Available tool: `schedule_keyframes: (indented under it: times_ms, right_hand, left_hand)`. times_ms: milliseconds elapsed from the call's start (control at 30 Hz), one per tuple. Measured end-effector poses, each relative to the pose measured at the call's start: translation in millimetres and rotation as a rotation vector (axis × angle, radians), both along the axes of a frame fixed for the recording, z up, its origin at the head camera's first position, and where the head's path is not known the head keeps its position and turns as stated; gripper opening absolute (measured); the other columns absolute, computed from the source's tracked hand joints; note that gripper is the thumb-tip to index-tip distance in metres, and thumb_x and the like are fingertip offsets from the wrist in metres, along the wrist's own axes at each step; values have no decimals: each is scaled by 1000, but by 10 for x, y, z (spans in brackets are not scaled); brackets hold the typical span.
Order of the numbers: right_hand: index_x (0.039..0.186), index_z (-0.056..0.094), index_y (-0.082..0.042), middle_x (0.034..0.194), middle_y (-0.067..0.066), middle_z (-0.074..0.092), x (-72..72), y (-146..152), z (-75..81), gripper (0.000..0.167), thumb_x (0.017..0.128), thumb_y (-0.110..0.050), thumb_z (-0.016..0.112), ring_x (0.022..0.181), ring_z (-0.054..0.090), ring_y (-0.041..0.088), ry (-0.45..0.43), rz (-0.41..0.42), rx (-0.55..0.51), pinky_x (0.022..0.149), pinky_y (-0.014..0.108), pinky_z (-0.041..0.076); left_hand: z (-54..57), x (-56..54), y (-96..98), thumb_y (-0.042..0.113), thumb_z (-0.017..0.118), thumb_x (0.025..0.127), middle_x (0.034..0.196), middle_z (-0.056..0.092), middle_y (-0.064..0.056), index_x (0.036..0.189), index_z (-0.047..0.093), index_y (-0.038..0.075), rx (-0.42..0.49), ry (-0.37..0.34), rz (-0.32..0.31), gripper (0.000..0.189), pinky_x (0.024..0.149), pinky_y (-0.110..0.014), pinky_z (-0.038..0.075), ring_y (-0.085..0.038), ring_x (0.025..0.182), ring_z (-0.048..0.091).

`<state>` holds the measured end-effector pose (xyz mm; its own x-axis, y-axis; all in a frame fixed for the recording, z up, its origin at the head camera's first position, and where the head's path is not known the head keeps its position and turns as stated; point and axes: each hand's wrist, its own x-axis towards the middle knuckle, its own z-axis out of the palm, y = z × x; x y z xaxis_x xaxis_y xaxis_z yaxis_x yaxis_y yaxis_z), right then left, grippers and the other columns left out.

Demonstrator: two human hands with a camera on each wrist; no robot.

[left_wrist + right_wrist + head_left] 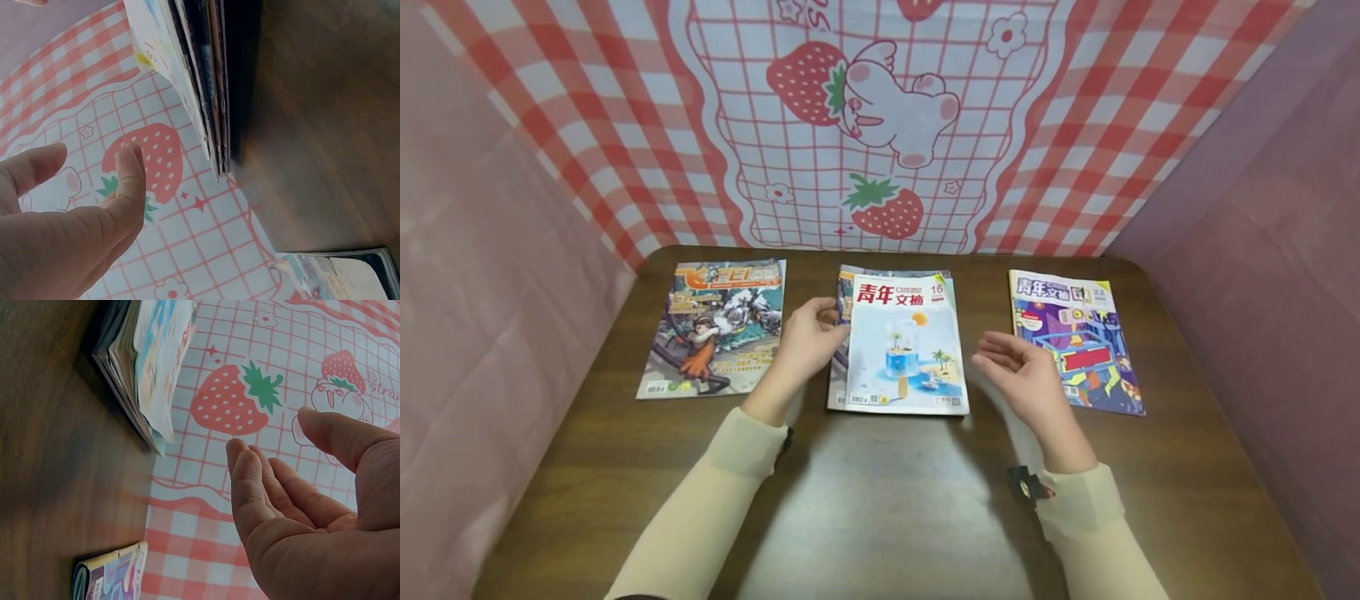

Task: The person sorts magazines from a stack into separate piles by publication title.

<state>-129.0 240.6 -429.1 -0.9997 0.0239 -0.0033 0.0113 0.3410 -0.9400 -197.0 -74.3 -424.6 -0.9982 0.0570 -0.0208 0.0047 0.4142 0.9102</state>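
In the head view, a magazine (pixel 904 354) with an ice-pop picture on its white cover lies on top of a pile at the middle of the table. Another magazine's grey edge (pixel 838 379) peeks out beneath its left side. My left hand (pixel 811 343) hovers beside the pile's left edge, its fingers loosely bent and holding nothing; in the left wrist view a gap separates it from the stacked magazines (pixel 199 75). To the pile's right, my right hand (pixel 1024 379) is raised with relaxed fingers, apart from the stack (pixel 128 359) in the right wrist view.
A comic-style magazine (pixel 715 329) lies at the left of the brown table (pixel 865 500). At the right lies a purple magazine (pixel 1093 333), partly behind my right hand. A red-checked strawberry cloth (pixel 880 125) hangs along the table's far edge.
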Motion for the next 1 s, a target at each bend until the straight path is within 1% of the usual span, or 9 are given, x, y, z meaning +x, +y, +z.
schedule_keyframes:
  times_ms: [233,300,433,600,667,767,867,967,1000]
  right_hand:
    - [136,59,4,127,21,65,7,3,-54,51,95,-22,75,115,65,30,-34,-3,44,90,24,54]
    - [136,59,4,127,20,66,12,2,-63,50,95,-21,75,115,65,30,-47,-4,51,90,26,54]
    - [136,60,3,126,18,66,25,1,-72,49,95,-20,75,114,65,30,-65,-7,74,90,29,55]
    - [134,60,5,123,20,67,29,-4,-100,48,94,-16,76,113,66,31,-58,-10,83,89,28,55]
    - [134,59,7,124,21,67,27,-6,-114,49,94,-15,76,113,65,33,-61,-6,83,90,30,55]
    - [135,59,7,124,20,67,30,-4,-125,50,94,-16,76,113,66,32,-97,-11,100,91,34,55]
    - [136,59,5,124,19,68,37,5,-130,50,95,-18,75,114,66,31,-136,-16,119,93,39,55]
    - [136,59,5,124,19,67,53,19,-132,51,95,-20,75,114,65,32,-155,-12,121,94,43,54]
    - [136,59,5,124,19,67,59,24,-133,51,95,-20,75,114,65,32,-157,-11,120,95,43,54]
  left_hand:
    - [-29,-197,68,12,71,91,120,64,-22,138,54,-9,-38,-36,-1,54,90,-43,54,-32,106,63]
    - [-38,-257,76,13,70,92,120,64,-22,138,53,-10,-47,-50,-3,54,92,-44,53,-33,108,61]
    - [-21,-355,84,13,69,94,121,63,-21,140,51,-9,-35,-93,-19,54,95,-45,51,-35,114,58]
    - [21,-464,102,11,69,95,122,61,-22,142,49,-9,20,-141,-29,55,94,-45,52,-35,111,59]
    - [39,-497,115,10,68,96,123,59,-23,144,46,-10,51,-163,-31,56,93,-46,53,-35,108,60]
    - [62,-548,145,11,67,97,129,56,-25,146,43,-10,70,-193,-32,59,93,-46,54,-35,108,61]
    - [71,-602,171,12,66,97,138,51,-27,148,39,-11,55,-211,-33,62,93,-44,53,-34,110,60]
    - [59,-666,191,11,65,98,146,46,-28,149,38,-12,42,-213,-32,62,92,-44,53,-38,106,60]
    - [52,-686,194,11,65,97,149,43,-27,148,38,-12,29,-210,-30,62,93,-44,53,-37,105,59]
